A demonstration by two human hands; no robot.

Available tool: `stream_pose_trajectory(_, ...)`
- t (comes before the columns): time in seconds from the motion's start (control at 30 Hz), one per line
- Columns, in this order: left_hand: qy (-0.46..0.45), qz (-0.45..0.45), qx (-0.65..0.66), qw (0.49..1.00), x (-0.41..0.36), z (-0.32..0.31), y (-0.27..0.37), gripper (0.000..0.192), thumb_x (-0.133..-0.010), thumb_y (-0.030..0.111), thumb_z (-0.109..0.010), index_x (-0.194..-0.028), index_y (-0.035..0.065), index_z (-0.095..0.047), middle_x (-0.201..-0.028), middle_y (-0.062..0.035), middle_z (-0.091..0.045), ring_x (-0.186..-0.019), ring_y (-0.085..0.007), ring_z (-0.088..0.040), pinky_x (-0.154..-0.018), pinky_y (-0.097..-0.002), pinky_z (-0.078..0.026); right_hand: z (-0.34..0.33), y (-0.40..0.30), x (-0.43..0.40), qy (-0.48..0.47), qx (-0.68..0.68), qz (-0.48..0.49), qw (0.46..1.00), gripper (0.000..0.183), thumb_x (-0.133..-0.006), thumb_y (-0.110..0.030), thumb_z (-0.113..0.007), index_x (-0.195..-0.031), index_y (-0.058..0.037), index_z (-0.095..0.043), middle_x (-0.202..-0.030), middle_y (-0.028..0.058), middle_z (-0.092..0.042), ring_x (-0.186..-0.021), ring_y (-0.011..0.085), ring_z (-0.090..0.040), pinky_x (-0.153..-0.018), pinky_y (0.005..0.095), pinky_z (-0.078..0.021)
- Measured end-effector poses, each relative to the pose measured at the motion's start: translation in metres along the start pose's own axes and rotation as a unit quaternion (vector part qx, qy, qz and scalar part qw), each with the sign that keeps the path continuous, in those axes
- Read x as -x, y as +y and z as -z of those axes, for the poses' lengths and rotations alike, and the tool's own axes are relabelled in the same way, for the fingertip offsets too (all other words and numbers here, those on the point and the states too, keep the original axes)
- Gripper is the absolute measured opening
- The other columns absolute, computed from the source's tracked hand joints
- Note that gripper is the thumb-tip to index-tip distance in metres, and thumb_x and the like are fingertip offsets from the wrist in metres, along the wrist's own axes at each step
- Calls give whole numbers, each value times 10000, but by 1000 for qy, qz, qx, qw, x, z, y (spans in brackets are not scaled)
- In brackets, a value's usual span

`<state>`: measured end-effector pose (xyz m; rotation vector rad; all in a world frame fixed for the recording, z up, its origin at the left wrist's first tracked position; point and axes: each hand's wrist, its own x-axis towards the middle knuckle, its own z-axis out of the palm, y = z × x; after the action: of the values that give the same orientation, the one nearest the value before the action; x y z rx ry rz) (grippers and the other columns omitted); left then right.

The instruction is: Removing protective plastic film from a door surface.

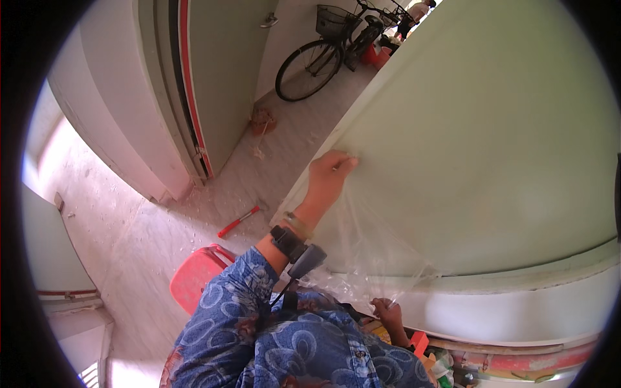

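My left hand [331, 177], with a black strap device on its wrist, pinches the upper part of a clear plastic film [361, 242] against a pale green door or panel [475, 145], near its left edge. From there the thin, wrinkled film hangs and spreads down towards my body. Lower down, my right hand [388, 313] is closed on the film's lower part, close to the panel's bottom edge. More of the film lies bunched between my hands. Part of my right forearm is hidden by my blue patterned shirt.
A hammer with a red handle [237, 222] lies on the littered floor at left, near a red plastic stool [199, 276]. Beyond are another door [223, 72], a bicycle [310, 68], red buckets and a person [419, 12]. Assorted items [439, 361] lie at lower right.
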<state>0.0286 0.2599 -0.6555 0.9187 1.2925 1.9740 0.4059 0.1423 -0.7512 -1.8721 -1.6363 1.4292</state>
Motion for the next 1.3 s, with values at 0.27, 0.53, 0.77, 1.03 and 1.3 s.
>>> stream_pose_trajectory(0.27,-48,-92,-97,990,47,24,-46,134,-774,108,-643,-807,-20,-618,-747,-67,-608,-668,-139,-561,-600,-277,-440,1,4,0,-28,4,42,999,295,-861,-277,-564,-832,-2,-664,-572,26,-555,-506,92,-503,-491,228,-400)
stream_pose_trajectory(0.53,33,247,-115,962,5,91,-77,275,-795,249,-609,-928,9,-625,-714,-87,-615,-660,-154,-596,-608,-310,-454,4,9,-6,-40,31,62,997,310,-862,-284,-556,-832,4,-666,-570,24,-550,-503,92,-500,-482,225,-395)
stream_pose_trajectory(0.77,24,-164,-214,963,-39,56,18,250,-727,157,-665,-944,39,-624,-785,-125,-616,-715,-248,-583,-647,-333,-455,1,9,-7,-12,28,46,998,314,-843,-295,-578,-814,2,-676,-567,32,-565,-518,90,-522,-488,236,-408)
stream_pose_trajectory(1.03,-62,-192,-237,950,-59,65,15,133,-722,88,-672,-819,-2,-657,-711,-101,-634,-606,-163,-569,-590,-284,-446,0,0,0,9,34,25,999,309,-840,-300,-593,-827,-3,-674,-572,20,-563,-516,86,-517,-482,229,-405)
stream_pose_trajectory(1.3,-9,-186,-50,981,-65,59,66,83,-809,91,-617,-796,10,-630,-712,-25,-608,-644,-117,-545,-584,-255,-419,-5,12,-1,22,10,44,999,271,-850,-249,-561,-786,-12,-677,-545,11,-547,-493,75,-494,-475,218,-395)
